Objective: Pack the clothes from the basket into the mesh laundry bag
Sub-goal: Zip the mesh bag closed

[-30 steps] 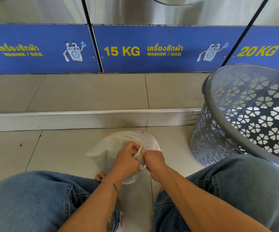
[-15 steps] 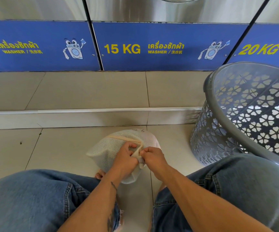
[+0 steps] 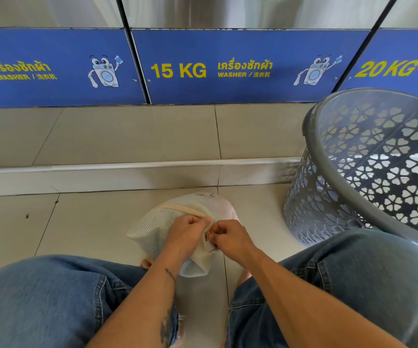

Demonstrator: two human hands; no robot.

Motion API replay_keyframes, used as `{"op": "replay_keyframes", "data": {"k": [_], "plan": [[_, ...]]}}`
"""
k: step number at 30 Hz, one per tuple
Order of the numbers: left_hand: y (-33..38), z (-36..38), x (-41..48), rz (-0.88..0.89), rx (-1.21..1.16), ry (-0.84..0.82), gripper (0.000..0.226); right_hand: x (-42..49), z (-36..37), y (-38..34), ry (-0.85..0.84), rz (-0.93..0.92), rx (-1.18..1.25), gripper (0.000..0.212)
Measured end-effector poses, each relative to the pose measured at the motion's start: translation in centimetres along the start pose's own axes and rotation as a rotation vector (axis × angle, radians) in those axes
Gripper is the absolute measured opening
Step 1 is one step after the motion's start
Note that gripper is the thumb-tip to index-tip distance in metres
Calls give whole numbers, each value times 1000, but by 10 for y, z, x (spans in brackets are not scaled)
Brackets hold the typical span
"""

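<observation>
A white mesh laundry bag (image 3: 162,222) lies bulging on the tiled floor between my knees, with a beige zip band running across its top. My left hand (image 3: 186,231) grips the bag's fabric beside the zip's near end. My right hand (image 3: 228,237) pinches at the same spot, where a small brass zip pull shows between the two hands. A grey plastic basket (image 3: 353,177) with flower-shaped holes stands tilted at the right, and I see no clothes in the part of it that shows.
Blue washer panels (image 3: 228,69) marked 15 KG and 20 KG line the back, above a raised tiled step (image 3: 127,169). My jeans-clad knees (image 3: 39,297) fill the bottom of the view on both sides of the bag.
Both hands have shifted slightly along the zip's near end and drawn closer together; the bag and basket have stayed where they were.
</observation>
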State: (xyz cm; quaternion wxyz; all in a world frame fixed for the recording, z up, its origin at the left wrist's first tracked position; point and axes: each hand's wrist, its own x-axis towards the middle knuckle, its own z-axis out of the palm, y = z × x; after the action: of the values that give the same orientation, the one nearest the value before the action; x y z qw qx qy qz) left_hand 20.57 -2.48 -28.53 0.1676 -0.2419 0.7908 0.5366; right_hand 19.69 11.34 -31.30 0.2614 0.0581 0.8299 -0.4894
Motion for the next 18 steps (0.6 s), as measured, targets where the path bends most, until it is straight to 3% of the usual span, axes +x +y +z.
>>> {"op": "replay_keyframes", "data": {"k": [8, 11, 15, 18], "plan": [[8, 5, 10, -72, 151, -32, 27, -9, -3, 0, -33, -75, -106, 15], [12, 3, 12, -174, 18, -40, 17, -14, 0, -1, 55, -120, -85, 22], [8, 0, 18, -270, -150, -72, 37, -16, 2, -2, 103, -197, -109, 26], [6, 0, 18, -269, -181, -75, 37, -18, 1, -4, 85, -258, -191, 22]]}}
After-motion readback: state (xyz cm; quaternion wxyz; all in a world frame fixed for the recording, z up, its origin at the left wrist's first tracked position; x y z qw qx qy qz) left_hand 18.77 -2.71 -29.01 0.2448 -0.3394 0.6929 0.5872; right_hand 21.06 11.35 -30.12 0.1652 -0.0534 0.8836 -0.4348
